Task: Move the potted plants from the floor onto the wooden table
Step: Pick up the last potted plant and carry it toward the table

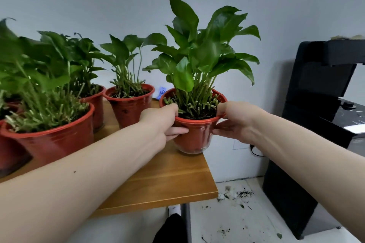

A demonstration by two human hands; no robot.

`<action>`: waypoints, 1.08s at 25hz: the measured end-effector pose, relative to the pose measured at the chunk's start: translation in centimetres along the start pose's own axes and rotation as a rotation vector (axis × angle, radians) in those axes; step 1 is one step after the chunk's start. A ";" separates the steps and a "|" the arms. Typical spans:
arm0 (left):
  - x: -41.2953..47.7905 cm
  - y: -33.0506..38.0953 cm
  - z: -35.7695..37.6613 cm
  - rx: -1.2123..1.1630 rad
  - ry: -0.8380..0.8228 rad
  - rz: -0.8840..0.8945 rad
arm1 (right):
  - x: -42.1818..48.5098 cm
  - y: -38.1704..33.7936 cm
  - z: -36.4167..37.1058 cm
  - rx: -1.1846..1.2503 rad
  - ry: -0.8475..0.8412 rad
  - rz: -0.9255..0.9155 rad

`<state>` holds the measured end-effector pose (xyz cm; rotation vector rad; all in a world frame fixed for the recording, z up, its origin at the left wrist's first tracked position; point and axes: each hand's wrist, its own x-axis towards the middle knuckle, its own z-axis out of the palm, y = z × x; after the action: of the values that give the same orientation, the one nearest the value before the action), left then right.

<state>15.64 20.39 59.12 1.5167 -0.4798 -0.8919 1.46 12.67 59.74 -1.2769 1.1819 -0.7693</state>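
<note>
As L hand [160, 120], R hand [237, 120] grip, glossy pot [196, 137]

Both arms bare, stretched forward, converging on the red pot [195, 138].

Left forearm [88, 165]: enters from the lower left and runs diagonally up to the pot's left side. Wrist roughly straight.

Left hand [160, 122]: back of hand toward the camera. Thumb hooked over the pot's rim, fingers [177, 130] curled against the pot's wall just below the rim. It grips the pot.

Right forearm [308, 150]: enters from the lower right and angles up to the pot's right side. Wrist slightly bent inward.

Right hand [235, 120]: thumb on top of the rim, fingers [220, 131] wrapped onto the wall beneath it, pinching the rim.

The hands sit opposite each other across the pot, level with its rim.
</note>
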 end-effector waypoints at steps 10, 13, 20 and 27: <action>-1.1 -0.5 -6.4 -0.039 0.105 -0.058 | -1.3 -0.5 5.4 -0.108 -0.177 0.027; -1.5 -0.2 -8.1 -0.042 0.137 -0.066 | -1.3 -0.5 7.2 -0.108 -0.220 0.043; -1.0 -0.7 -11.0 -0.045 0.176 -0.104 | -0.6 -0.4 10.1 -0.151 -0.305 0.076; 0.1 -0.7 -12.4 -0.048 0.223 -0.090 | 0.4 -0.6 11.9 -0.184 -0.330 0.092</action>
<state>25.00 28.39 57.80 1.5815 -0.2277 -0.7859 12.95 15.75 58.90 -1.4267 1.0504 -0.3697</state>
